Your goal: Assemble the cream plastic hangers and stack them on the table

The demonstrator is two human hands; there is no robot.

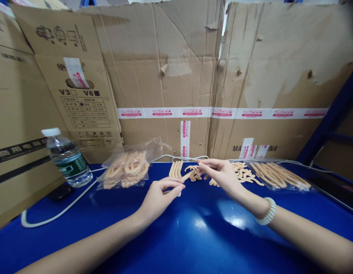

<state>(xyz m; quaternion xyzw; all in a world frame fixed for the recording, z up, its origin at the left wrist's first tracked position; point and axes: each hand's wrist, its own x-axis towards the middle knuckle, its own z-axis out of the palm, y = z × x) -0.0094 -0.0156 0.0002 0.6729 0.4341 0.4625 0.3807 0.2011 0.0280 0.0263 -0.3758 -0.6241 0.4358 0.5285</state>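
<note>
The left hand (158, 198) is pinching one pale strip (188, 175) narrowly between thumb and fingers, so this strip is lying in the space between the two hands, above the blue table (193, 232). The right hand (219, 174) is bending its fingers close to the far end, but whether they are gripping it or something small, I cannot tell. About the progress: one strip is being handled, four curved strips (176, 170) are lying side by side just beyond the left fingertips, and some small curved pieces (191, 167) are lying loose behind the grip. More loose pieces (245, 176) are lying to its right, and a bag of long sticks (279, 175) is resting farther right, so much material seems to be remaining; how much is finished, the view is not showing. The held strip is slanting, its long axis running from the left fingertips forward and rightward, and its far end is pointing towards the right fingers.
</note>
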